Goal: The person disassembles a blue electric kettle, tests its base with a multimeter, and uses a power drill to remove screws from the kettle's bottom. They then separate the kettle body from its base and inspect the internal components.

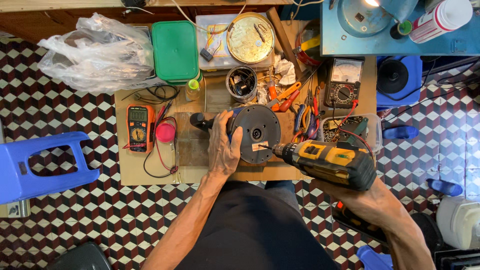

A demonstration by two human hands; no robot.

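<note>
A low wooden surface [150, 172] stands on a chequered tiled floor [75, 220], crowded with tools, as a person bends over a dark round motor housing [256, 131] lying near its middle with its flat circular face turned up toward the camera. The left hand [223, 145] wraps the housing's left edge, its grip pressed around the rim, thumb toward the disc's face. The right hand [367, 197] is closed on a yellow and black cordless drill [327, 160], though the drill's body hides its fingers. The drill's long axis runs almost level from right to left, and its bit tip [264, 146] meets the housing's lower right face, just right of the centre hole. An orange multimeter [139, 127] lies well to the left; a second meter [345, 82] sits beyond the pliers [306, 117].
</note>
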